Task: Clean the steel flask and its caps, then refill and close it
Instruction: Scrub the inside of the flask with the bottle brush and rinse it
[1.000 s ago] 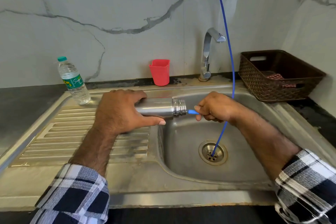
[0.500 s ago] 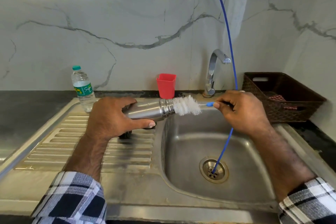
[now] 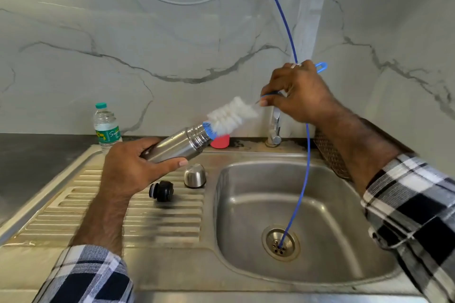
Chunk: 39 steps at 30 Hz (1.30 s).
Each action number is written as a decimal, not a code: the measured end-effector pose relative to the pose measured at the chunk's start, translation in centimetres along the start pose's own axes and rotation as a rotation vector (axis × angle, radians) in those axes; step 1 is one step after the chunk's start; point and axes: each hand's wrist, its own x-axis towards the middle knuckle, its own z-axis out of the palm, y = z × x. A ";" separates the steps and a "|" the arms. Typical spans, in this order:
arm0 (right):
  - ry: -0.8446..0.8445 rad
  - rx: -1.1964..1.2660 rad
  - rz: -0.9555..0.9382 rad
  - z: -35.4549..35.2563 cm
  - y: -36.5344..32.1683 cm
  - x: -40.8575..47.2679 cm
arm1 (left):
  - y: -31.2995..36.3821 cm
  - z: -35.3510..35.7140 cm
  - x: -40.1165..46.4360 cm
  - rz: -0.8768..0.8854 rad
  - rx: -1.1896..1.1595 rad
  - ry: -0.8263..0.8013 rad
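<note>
The cylindrical brushed-steel flask (image 3: 177, 146) lay tilted in the air above the ribbed draining board, its open threaded mouth raised toward two o'clock. The left hand (image 3: 130, 167) gripped its lower body, fingers curled over the top and thumb pressed along the underside. A bottle brush with white bristles and a blue tip (image 3: 230, 115) stood almost wholly outside the mouth, only its blue end at the rim. The right hand (image 3: 299, 96) pinched the brush's thin blue handle between thumb and fingertips, the handle's loop showing past the knuckles at one o'clock.

On the draining board, at five o'clock from the flask, the domed steel outer cap (image 3: 195, 176) sat mouth down, and just beside it at eight o'clock the black inner stopper (image 3: 161, 190) lay on its side. I cannot tell what the flask held.

A clear plastic water bottle with a green cap and label (image 3: 106, 128) stood at the board's far left corner, and a red plastic cup (image 3: 220, 141) showed partly behind the flask. The stainless steel sink (image 3: 246, 204) held a thin blue hose (image 3: 299, 194) running down into its drain. A chrome tap (image 3: 275, 128) rose behind the basin, a brown woven basket (image 3: 330, 155) was largely hidden by the right arm, and grey-veined white marble covered the walls.
</note>
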 end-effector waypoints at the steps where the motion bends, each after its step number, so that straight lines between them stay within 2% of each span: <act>1: -0.005 0.010 0.000 -0.6 0.6 0.7 | -0.2 0.0 0.0 -0.011 -0.031 0.012; 7: -0.079 0.021 -0.032 -2.6 0.5 4.8 | -0.8 -0.2 -0.1 -0.080 -0.067 0.043; 16: -0.173 0.127 0.104 -4.3 0.3 6.6 | -2.0 -1.1 0.2 -0.104 -0.051 0.099; 24: -0.204 0.147 0.156 -4.7 -0.1 7.7 | -2.2 -1.5 0.0 -0.061 -0.073 0.073; 29: -0.288 0.142 0.234 -4.6 0.3 8.1 | -2.1 -1.4 -0.1 -0.023 -0.065 0.042; 34: -0.161 0.137 0.243 -4.7 0.0 7.4 | -2.5 -1.6 0.2 -0.121 0.072 0.171; 39: -0.085 0.091 0.219 -5.2 -0.3 7.6 | -1.9 -0.9 0.2 -0.207 0.027 0.164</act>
